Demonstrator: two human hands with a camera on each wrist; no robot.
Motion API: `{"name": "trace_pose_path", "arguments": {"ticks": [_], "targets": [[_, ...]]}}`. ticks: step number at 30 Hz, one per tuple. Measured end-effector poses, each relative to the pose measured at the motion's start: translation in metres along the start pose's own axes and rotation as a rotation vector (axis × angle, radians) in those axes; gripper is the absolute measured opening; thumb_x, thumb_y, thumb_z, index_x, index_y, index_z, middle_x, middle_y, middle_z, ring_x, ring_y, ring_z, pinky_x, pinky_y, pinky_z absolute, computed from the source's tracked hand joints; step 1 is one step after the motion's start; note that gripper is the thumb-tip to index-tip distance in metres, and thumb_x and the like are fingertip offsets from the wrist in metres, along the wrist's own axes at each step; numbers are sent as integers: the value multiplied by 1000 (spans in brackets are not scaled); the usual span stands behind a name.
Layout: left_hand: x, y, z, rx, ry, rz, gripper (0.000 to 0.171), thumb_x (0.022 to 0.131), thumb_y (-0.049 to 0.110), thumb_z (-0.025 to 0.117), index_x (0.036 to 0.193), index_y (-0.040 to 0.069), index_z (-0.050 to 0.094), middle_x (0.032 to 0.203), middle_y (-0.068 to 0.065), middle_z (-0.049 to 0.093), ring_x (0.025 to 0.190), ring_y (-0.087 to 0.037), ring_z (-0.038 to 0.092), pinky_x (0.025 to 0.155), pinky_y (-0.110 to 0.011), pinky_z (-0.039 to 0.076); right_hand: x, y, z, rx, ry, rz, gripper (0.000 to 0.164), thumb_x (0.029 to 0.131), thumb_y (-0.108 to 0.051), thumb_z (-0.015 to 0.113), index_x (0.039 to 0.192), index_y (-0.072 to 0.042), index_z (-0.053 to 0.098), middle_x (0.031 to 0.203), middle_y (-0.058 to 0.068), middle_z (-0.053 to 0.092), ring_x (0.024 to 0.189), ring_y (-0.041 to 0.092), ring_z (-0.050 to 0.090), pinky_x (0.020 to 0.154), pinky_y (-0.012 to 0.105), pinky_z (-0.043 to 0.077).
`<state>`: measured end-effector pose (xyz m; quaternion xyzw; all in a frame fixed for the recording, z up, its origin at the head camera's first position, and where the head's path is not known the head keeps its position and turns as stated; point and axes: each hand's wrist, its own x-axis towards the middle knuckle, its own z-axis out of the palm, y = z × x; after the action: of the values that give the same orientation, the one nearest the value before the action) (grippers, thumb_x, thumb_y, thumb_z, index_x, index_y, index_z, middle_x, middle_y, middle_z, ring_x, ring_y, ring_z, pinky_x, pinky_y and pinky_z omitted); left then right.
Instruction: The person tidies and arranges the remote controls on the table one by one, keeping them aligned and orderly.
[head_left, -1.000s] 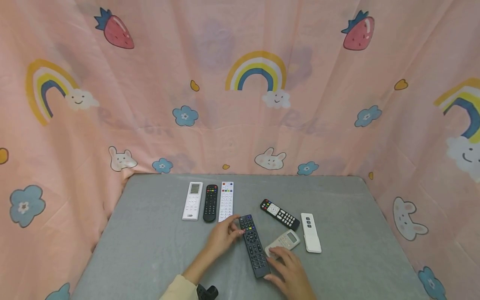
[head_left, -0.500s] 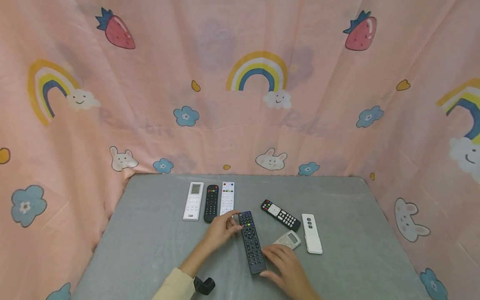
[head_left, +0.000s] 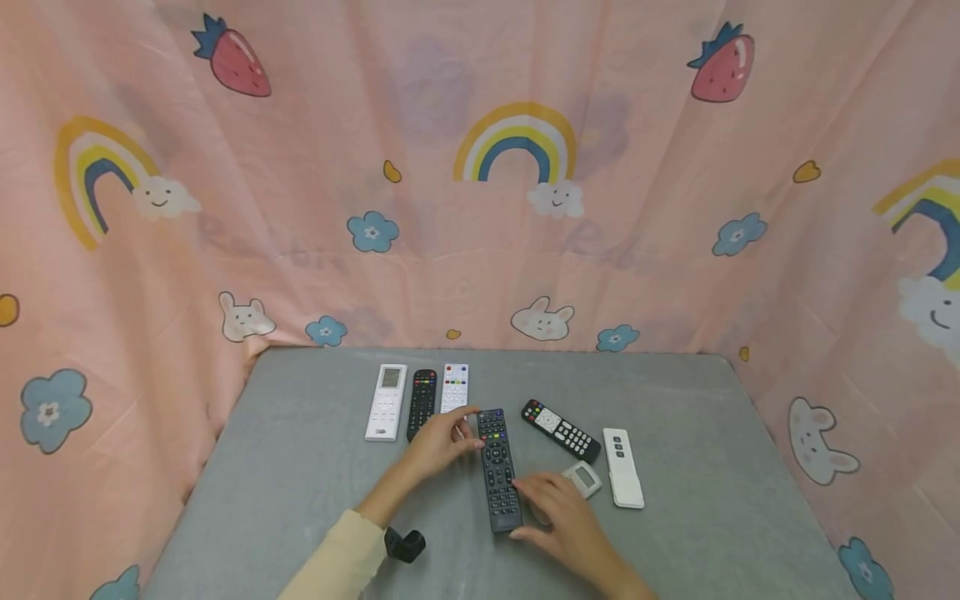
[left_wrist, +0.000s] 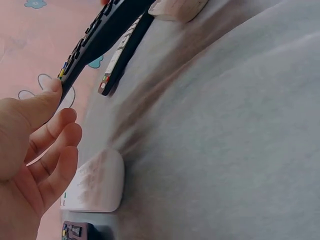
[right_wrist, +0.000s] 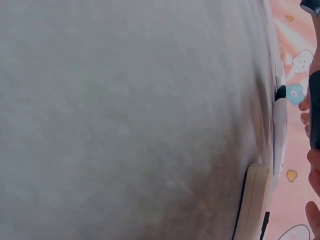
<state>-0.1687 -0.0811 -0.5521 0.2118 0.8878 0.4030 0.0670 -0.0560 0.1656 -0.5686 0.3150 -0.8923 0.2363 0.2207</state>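
Observation:
A long black remote control [head_left: 498, 479] is tilted up off the table in the middle of the head view, its buttons facing up. My left hand [head_left: 435, 450] pinches its upper left edge between thumb and fingertips; the left wrist view shows the thumb [left_wrist: 52, 92] on the button side. At the lower right edge, fingertips of my right hand [head_left: 562, 521] touch the remote, and the right thumb lies apart beside its bottom corner. Partly covered by the right hand is a small off-white remote with a screen [head_left: 583, 479].
To the left stand a white remote with a screen [head_left: 386, 402], a slim black remote [head_left: 423, 396] and a white remote with coloured buttons [head_left: 454, 387] in a row. At right lie a slanted black remote [head_left: 561, 429] and a white remote [head_left: 624, 471]. A patterned pink curtain [head_left: 465, 275] encloses the grey table [head_left: 300, 467].
Both hands have moved the black remote up and slightly left in the head view, and it stands straighter. My right hand covers more of the small off-white remote.

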Motion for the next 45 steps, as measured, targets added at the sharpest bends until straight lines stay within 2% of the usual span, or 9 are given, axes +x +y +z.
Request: {"name": "trace_pose_path", "arguments": {"ticks": [4,7,19,22,27,31,37,45], "targets": [[9,1,-6,-2,-16,27,59,86,28,75,137,7,55,83,4,69,65,-1,56,59,-18,48,8,5,2,8,-5,15,75,62,-51,85,124,-13,67,114,-4,72,106,15,62,94,34,48],[15,3,-11,13,-16,43,59,86,27,76,138,5,55,84,3,69,70,-3,57,64,-19,49,14,9,3,10,-16,35,75,61,-50,86,124,-14,68,114,-3,72,107,16,63,92,37,51],[43,2,-26,71,-62,42,59,88,24,74,140,6,53,90,1,71,83,-10,64,73,-24,52,38,19,10,-28,-73,95,74,64,-50,86,126,-16,67,116,-2,73,107,16,65,93,39,53],[51,-1,-28,66,-70,55,59,88,23,74,140,5,53,92,0,71,86,-12,65,76,-27,54,43,21,12,-31,-99,124,74,66,-52,85,128,-17,65,119,-2,72,110,15,63,95,38,51],[60,-5,-30,69,-70,61,59,88,23,75,139,4,53,105,-7,70,101,-21,67,92,-40,54,50,26,17,-35,-137,157,73,68,-52,84,129,-17,65,120,-3,71,111,14,62,97,38,51],[65,-7,-30,81,-77,28,60,90,23,73,142,4,50,123,-13,66,117,-28,63,104,-46,49,55,30,19,-30,-171,188,71,70,-53,82,130,-18,64,121,-4,71,113,13,61,99,38,51],[70,-8,-30,102,-82,6,58,93,22,68,145,5,46,134,-15,60,127,-32,55,108,-48,45,63,33,22,-20,-191,214,70,73,-53,80,132,-17,63,123,-4,70,116,13,61,100,37,51],[76,-8,-29,129,-79,-33,59,95,23,66,147,7,44,150,-14,48,141,-35,42,116,-54,35,69,36,27,-13,-190,244,71,73,-52,81,132,-16,63,124,-2,70,115,16,61,100,39,50]]}}
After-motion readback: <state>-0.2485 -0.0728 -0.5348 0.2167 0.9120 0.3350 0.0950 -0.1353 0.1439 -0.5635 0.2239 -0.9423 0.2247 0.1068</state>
